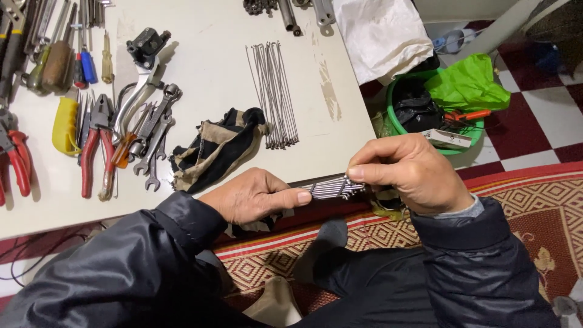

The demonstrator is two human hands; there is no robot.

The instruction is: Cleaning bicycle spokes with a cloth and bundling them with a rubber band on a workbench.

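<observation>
**Both hands on a bundle of spokes at the table's edge**

At the far left of the white table [212,67] lie screwdrivers [61,58], a yellow handle [65,126] and red pliers [97,152]. Just right of them sits a heap of spanners [155,136] with a metal lever [136,91] above it. A striped rag [212,149] lies crumpled near the table's front edge, and beside it, further right, loose spokes [273,94] rest in a fan on the tabletop.

Below the rag, the left hand [252,197] is closed around one end of a spoke bundle [331,187], thumb pressed along it, with a scrap of cloth under the palm. The bundle lies nearly level, just in front of the table's edge and above the person's lap. The right hand [410,173] pinches the bundle's other end between thumb and fingertips. Both sleeves are dark.

Right of the table, on the floor, a green basin [401,124] holds a black bag, a green bag [467,85] and orange-handled cutters [464,115]. A patterned rug [534,206] lies under the person.
</observation>
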